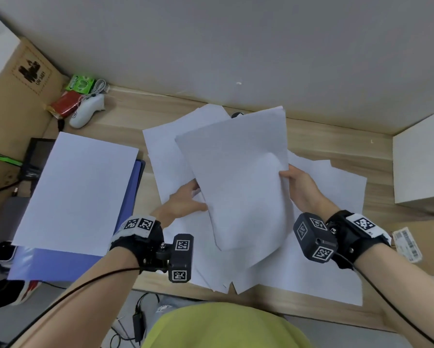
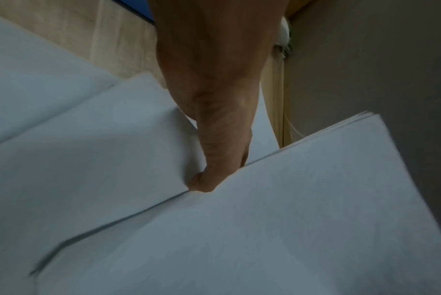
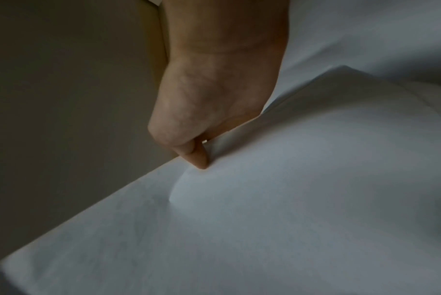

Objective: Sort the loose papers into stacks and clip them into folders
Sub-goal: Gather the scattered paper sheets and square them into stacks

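Sheaf (image 1: 238, 182) of loose papers, light, floppy, slippery.
Left hand (image 1: 185, 199) and right hand (image 1: 300, 187) are pinching its opposite side edges above the counter (image 1: 336, 136).

Head view: evenly lit and bright, with soft focus and wide-angle bowing toward the frame edges. Both wrist views: dim, grainy, motion-blurred at the lower edges; the white paper sheets (image 2: 290, 219) appear grey-blue.

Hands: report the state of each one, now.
Left hand: grips the left edge of the lifted sheaf of papers.
Right hand: pinches the sheaf's right edge, thumb on top.
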A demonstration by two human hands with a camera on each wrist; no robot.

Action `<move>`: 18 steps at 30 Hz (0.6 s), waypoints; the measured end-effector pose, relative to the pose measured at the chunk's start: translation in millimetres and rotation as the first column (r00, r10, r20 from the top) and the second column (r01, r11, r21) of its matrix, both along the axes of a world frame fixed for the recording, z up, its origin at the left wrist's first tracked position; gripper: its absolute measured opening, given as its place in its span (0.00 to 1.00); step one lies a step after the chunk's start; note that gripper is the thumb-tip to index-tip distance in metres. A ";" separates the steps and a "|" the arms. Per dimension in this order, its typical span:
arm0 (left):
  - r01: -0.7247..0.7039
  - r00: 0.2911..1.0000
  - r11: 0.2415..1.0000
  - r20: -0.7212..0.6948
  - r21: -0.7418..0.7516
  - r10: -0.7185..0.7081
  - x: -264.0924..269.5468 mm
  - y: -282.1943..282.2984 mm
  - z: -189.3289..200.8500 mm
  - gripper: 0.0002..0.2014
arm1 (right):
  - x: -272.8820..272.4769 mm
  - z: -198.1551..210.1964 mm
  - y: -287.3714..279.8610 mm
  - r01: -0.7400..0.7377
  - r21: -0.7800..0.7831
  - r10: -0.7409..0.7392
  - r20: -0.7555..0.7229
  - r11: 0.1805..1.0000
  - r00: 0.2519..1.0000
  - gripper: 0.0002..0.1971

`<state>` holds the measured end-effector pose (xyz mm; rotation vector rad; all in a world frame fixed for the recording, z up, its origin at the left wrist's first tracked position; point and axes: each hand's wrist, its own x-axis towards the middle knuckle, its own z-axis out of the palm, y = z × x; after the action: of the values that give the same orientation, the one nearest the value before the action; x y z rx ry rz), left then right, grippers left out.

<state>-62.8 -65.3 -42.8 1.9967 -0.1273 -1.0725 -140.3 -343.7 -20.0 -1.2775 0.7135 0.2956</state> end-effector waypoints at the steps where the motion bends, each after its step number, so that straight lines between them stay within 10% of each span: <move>1: 0.038 0.999 0.999 -0.016 -0.011 -0.038 0.2 -3.1 3.5 0.31 | -0.2 3.2 -2.8 0.022 0.000 -0.022 0.008 1.000 1.000 0.17; 7: 0.089 0.994 0.994 -0.065 -0.060 -0.093 -3.1 -9.2 5.2 0.14 | -9.5 2.9 -19.4 0.145 -0.170 -0.152 -0.026 0.975 0.988 0.15; 18: -0.579 0.811 0.815 -0.121 -0.024 0.572 13.2 29.4 -21.2 0.17 | -17.1 -41.3 -27.9 0.115 -0.414 -0.235 -0.252 0.903 0.939 0.05</move>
<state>-49.6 -35.9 -64.0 1.7409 0.4787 -0.7579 -157.4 -371.6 -61.2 -1.5535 1.1875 0.2004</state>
